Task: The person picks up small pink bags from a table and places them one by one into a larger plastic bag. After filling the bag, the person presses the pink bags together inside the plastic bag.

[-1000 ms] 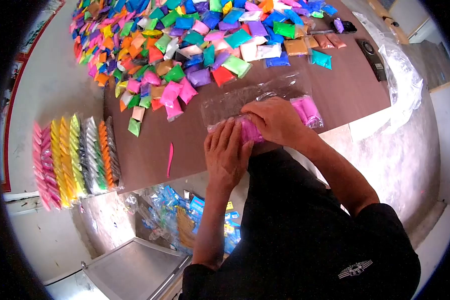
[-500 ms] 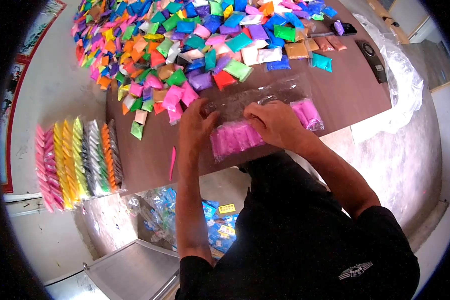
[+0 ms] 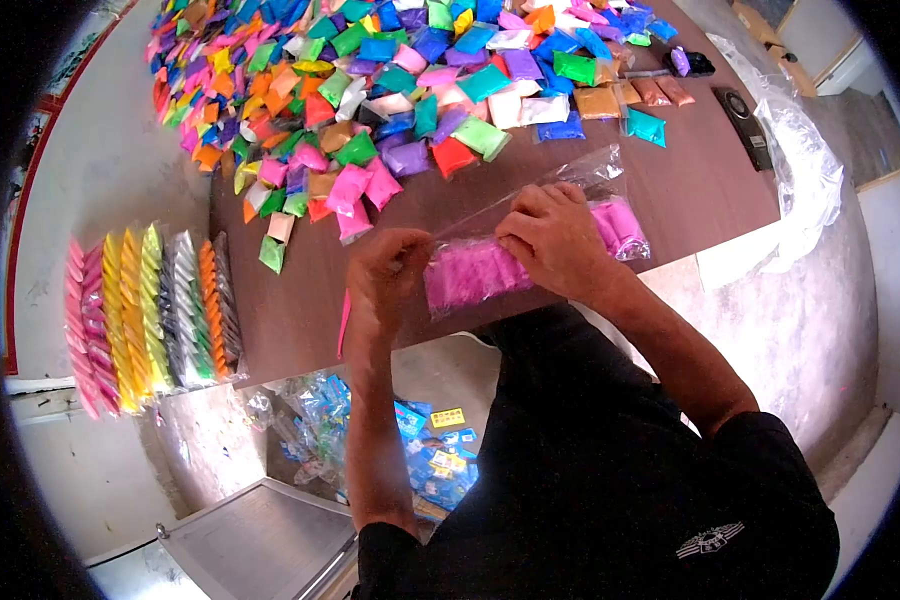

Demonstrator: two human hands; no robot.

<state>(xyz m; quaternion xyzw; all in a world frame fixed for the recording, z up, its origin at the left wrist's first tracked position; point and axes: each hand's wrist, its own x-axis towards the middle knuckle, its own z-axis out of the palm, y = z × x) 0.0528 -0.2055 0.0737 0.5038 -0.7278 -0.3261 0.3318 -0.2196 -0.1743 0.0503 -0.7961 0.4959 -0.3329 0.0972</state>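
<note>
A clear plastic bag lies near the table's front edge with a row of bright pink packets inside. My left hand is at the bag's upper left corner, its thumb and fingers pinched on the film there. Over the middle of the bag, my right hand has its fingers closed on the film just above the pink row and covers part of it. The bag's loose upper part stands up slightly behind my right hand. Beside my left wrist lies a thin pink tool, partly hidden.
A large heap of small colourful packets covers the back of the brown table. Twisted strips in several colours hang at the left edge. A black remote-like object and clear plastic sheeting are at right. Wrappers litter the floor.
My left hand has moved slightly left and down, drawing the bag's upper film slantwise. My right hand has shifted a little up and right. The film's far right corner is raised higher.
</note>
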